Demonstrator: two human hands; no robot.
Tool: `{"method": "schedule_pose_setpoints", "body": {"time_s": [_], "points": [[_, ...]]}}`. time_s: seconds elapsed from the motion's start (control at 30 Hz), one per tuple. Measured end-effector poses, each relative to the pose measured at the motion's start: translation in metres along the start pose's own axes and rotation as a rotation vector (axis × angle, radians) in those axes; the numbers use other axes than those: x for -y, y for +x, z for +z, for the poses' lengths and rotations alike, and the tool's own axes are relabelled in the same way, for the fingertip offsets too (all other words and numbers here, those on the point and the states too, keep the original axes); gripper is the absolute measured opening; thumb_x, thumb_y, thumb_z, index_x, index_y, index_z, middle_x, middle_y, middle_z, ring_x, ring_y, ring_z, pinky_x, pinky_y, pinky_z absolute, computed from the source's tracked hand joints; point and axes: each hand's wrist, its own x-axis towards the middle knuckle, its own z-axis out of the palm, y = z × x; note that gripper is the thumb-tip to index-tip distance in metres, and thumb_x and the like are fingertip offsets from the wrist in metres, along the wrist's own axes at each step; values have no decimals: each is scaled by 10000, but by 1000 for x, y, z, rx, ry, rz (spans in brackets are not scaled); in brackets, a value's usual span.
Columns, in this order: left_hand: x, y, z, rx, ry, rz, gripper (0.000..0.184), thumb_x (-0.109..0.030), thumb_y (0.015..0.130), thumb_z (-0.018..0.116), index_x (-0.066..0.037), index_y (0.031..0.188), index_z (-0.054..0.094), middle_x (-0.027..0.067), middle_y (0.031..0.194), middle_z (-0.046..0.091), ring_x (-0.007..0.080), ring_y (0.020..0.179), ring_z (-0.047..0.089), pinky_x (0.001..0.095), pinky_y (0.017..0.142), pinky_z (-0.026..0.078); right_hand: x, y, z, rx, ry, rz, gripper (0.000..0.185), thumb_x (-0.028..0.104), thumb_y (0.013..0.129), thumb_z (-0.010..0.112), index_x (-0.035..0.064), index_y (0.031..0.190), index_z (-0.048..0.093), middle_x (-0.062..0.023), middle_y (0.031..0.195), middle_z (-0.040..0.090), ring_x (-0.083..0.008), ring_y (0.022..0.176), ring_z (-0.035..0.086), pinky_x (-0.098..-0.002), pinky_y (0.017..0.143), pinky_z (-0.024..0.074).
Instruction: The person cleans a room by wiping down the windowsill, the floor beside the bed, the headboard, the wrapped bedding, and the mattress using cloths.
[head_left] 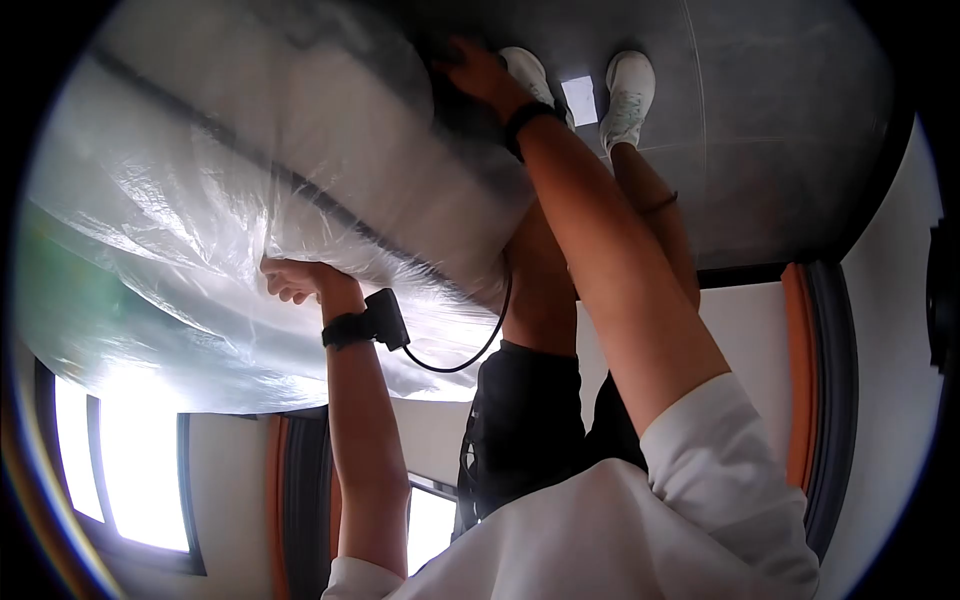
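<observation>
To handle the plastic well, it seems best to pull it gently and evenly, with a good fold between the fingers, because so thin a sheet may tear or slip. The plastic spreads over the left side of the view, beside the legs. The left grip is closed, its fingers curled, and it grasps a gathered fold, from which creases run outward. The right grip is low, near the shoes, in a dark area; whether it holds something, one cannot tell.
</observation>
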Motion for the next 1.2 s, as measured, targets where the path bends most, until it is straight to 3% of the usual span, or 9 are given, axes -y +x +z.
{"method": "schedule_pose_setpoints", "body": {"time_s": [0.17, 0.3, 0.57, 0.87, 0.93, 1.03, 1.1, 1.17, 1.2], "points": [[-3, 1, 8, -39, -18, -31, 604, -648, 896, 209, -82, 1040, 363, 96, 1096, 381, 228, 1146, 371, 462, 1017, 254, -95, -23, 34, 44, -178, -159, 564, 282, 897, 557, 40, 1395, 453, -256, 1343, 524, -419, 1238, 509, -453, 1061, 408], [-3, -6, 6, -57, 57, 55, 563, -615, 920, 186, -93, 1036, 362, 84, 1089, 382, 221, 1156, 369, 450, 1010, 269, -62, -39, 10, 250, -196, -21, 493, 164, 917, 450, 37, 1393, 438, -235, 1335, 543, -419, 1235, 512, -437, 1056, 410], [25, 38, 29, -178, 66, -17, 513, -615, 962, 216, -165, 1034, 450, 7, 977, 391, 160, 1032, 399, 449, 934, 278, 51, 2, 8, 87, 78, 168, 517, 360, 897, 519, 122, 1356, 532, -215, 1344, 542, -420, 1237, 505, -455, 1045, 410], [93, 100, 55, -280, 339, 325, 522, -622, 948, 213, -148, 1035, 413, 44, 980, 403, 210, 1018, 429, 464, 915, 334, -16, -34, -7, 171, -123, -32, 595, 352, 941, 427, 99, 1474, 351, -316, 1389, 447, -435, 1303, 435, -483, 1087, 347], [64, 66, 41, -198, 284, 285, 553, -652, 941, 211, -144, 1034, 407, 50, 988, 404, 214, 1014, 432, 453, 905, 345, 13, -12, -27, 568, -191, 160, 583, 368, 953, 409, 78, 1458, 380, -275, 1459, 393, -414, 1334, 412, -458, 1114, 317], [36, 27, 12, -94, 259, 210, 609, -719, 925, 208, -148, 1016, 398, 42, 976, 381, 201, 981, 431, 424, 880, 345, -24, 60, 17, 539, -281, -106, 548, 398, 960, 407, 85, 1404, 474, -236, 1463, 415, -401, 1336, 416, -436, 1133, 294], [47, 31, 18, -82, 274, 251, 648, -777, 912, 191, -161, 989, 377, 24, 944, 313, 178, 913, 420, 379, 860, 333, 80, 80, -30, 422, -244, -94, 540, 446, 961, 414, 80, 1331, 561, -222, 1404, 492, -408, 1316, 436, -450, 1116, 323], [57, 40, 23, -120, 253, 293, 597, -739, 939, 187, -172, 984, 367, 18, 930, 285, 170, 898, 404, 368, 877, 325, 74, 146, -1, 463, -285, -417, 564, 488, 952, 418, 81, 1303, 589, -229, 1352, 538, -418, 1287, 465, -471, 1087, 357], [62, 36, 30, -243, 320, 382, 545, -692, 966, 191, -178, 996, 371, 16, 939, 295, 166, 923, 395, 373, 902, 314, 78, 165, 16, 417, -350, -294, 488, 411, 988, 380, 92, 1294, 589, -201, 1366, 533, -394, 1284, 468, -471, 1080, 357]]}}
